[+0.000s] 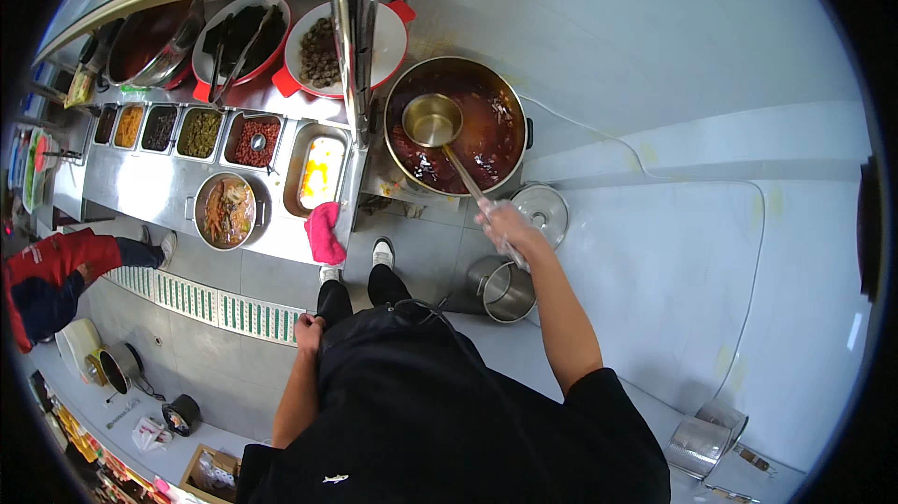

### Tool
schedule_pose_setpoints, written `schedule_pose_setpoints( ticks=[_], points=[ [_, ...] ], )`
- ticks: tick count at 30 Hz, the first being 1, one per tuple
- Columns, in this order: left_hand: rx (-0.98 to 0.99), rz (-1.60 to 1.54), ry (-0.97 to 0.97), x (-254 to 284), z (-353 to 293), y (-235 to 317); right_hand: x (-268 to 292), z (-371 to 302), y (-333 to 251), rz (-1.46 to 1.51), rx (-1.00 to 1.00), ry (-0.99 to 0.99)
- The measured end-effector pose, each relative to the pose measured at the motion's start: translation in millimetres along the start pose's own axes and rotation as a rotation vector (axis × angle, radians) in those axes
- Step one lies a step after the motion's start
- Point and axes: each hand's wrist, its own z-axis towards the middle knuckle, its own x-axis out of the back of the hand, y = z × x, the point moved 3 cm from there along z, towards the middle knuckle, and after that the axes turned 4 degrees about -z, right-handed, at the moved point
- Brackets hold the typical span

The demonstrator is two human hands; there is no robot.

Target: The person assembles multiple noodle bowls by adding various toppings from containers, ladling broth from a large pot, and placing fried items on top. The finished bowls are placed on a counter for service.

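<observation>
The right hand (500,223), its grip closed on the ladle (432,121), could slop red broth (486,130) ahead if tilted; the left hand (307,328) hangs empty.

A pink cloth (325,232) hangs off the steel counter (150,188); a lid (542,211) (round, steel) lies nearby.

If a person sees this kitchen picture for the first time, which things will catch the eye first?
First comes the large pot of dark red broth at top centre, with a metal ladle hanging over it, held by the person's right hand. Next is the bright pink cloth on the edge of the steel counter, beside the row of small topping trays. The left hand rests at the person's side.
</observation>
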Motion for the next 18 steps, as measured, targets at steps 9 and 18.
schedule_pose_setpoints(
  ticks=[9,18],
  points=[
    [-0.073,0.058,0.022,15,0,-13,52,43,-13,-0.026,0.068,0.241],
    [-0.014,0.105,0.025,3,-7,6,59,-7,7,-0.810,-0.032,0.663]
  ],
)
